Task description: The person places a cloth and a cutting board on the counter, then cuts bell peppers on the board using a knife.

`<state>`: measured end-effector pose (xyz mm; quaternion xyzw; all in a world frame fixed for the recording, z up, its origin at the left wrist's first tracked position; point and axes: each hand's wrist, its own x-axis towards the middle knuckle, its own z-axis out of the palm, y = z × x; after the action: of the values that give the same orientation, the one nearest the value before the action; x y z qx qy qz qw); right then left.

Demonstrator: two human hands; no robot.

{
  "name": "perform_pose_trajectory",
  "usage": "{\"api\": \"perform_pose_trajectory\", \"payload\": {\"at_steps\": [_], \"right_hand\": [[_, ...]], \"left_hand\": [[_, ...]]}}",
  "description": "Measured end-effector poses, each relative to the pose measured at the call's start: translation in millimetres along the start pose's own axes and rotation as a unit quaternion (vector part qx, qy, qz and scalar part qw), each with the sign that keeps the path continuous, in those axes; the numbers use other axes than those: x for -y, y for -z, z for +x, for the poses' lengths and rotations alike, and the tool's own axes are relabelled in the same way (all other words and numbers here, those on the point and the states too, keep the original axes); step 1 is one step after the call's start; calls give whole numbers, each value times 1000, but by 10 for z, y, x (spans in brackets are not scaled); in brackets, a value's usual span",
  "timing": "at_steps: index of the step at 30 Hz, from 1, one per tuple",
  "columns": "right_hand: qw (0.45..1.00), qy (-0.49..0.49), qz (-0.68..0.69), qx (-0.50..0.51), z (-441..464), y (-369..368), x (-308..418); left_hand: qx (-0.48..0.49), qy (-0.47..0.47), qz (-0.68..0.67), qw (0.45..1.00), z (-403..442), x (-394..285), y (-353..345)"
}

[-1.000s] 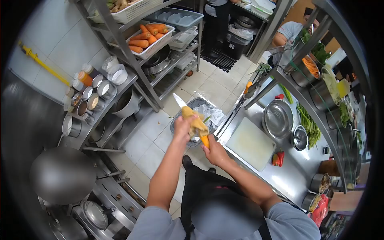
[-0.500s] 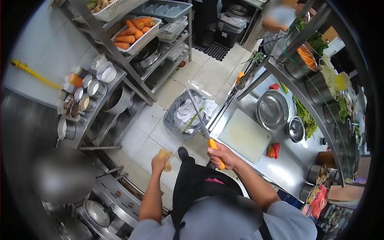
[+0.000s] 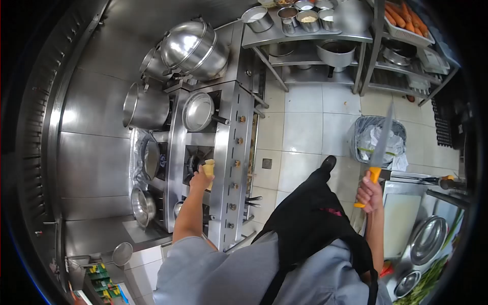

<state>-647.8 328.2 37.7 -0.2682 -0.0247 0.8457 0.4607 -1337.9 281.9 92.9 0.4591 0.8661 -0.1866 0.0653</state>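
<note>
My right hand (image 3: 369,193) is closed round the yellow handle of a long-bladed knife (image 3: 383,138), its blade pointing up and away from me. Beyond and beside the blade stands a bin (image 3: 358,127) lined with a clear bag, with crumpled white paper and a green stalk in it. On the other side, my left hand (image 3: 201,180) grips a yellow-beige piece (image 3: 209,168) whose kind I cannot make out. That hand is over the stove (image 3: 221,157), close to a burner (image 3: 195,158).
A pan (image 3: 198,111) and a large pot (image 3: 146,105) stand on the stove. At right, a cutting board (image 3: 400,218) and metal bowls (image 3: 428,240) lie on the steel counter. Shelves (image 3: 305,35) with small containers stand ahead, and carrots (image 3: 406,18) fill a basket at upper right.
The view has turned left, toward the stove. My left hand, still holding the yellow-beige piece, has gone from above the floor to over the stove. The knife stays in my right hand.
</note>
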Motion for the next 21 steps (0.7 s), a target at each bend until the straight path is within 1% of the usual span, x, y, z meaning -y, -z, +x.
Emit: {"api": "perform_pose_trajectory", "payload": {"at_steps": [1, 2, 3, 4, 5, 6, 7, 8, 9, 10, 11, 12, 13, 14, 15, 16, 17, 18, 19, 20, 21], "right_hand": [[998, 4, -53, -25, 2, -78, -23], [993, 13, -105, -57, -12, -188, -105], [972, 27, -198, -123, -4, -309, -175], [937, 35, -301, -174, 79, -339, -256], [889, 25, -403, -214, 91, -597, -330], [864, 8, -446, -232, 343, -336, -627], [813, 80, -532, -222, 457, -269, -829], [742, 151, -613, -224, 556, -192, -1016], [793, 229, -540, -163, 471, -337, -977], [833, 294, -461, -86, 364, -497, -943], [770, 325, -543, -80, 280, -478, -801], [731, 360, -570, -105, 184, -409, -699], [724, 369, -568, -131, -28, -317, -481], [741, 304, -589, -109, -338, -178, -310], [756, 235, -606, -81, -700, -83, -60], [765, 239, -575, -167, -1160, -198, 321], [734, 305, -532, -290, -1435, 27, 474], [685, 312, -531, -389, -1761, 426, 710], [577, 287, -559, -521, -2157, 479, 1002], [498, 339, -545, -584, -2435, 1140, 1179], [425, 302, -544, -657, -2778, 940, 1498]], "left_hand": [[17, 27, 30, 999, -58, -262, 85], [74, -35, 35, 996, -152, -610, 225], [76, -63, 28, 995, -278, -984, 264], [107, -189, -86, 972, -436, -1436, 240], [149, -324, -196, 913, -625, -1983, 224], [200, -345, -313, 862, -909, -2576, 219], [277, -361, -407, 792, -1223, -3068, 246], [320, -366, -468, 738, -1558, -3529, 289], [369, -353, -518, 686, -1807, -3881, 297], [378, -326, -551, 669, -1896, -4091, 231], [379, -285, -583, 660, -1901, -4290, 202], [404, -311, -565, 648, -1922, -4479, 223], [448, -279, -608, 593, -1950, -4606, 256], [480, -238, -650, 539, -1926, -4600, 289], [485, -243, -643, 541, -1890, -4610, 329], [471, -217, -620, 589, -1848, -4609, 370], [456, -188, -596, 634, -1792, -4582, 386], [443, -199, -585, 650, -1689, -4519, 362], [447, -197, -582, 650, -1594, -4449, 317], [424, -205, -575, 669, -1498, -4373, 263], [400, -211, -569, 687, -1415, -4296, 207]]}}
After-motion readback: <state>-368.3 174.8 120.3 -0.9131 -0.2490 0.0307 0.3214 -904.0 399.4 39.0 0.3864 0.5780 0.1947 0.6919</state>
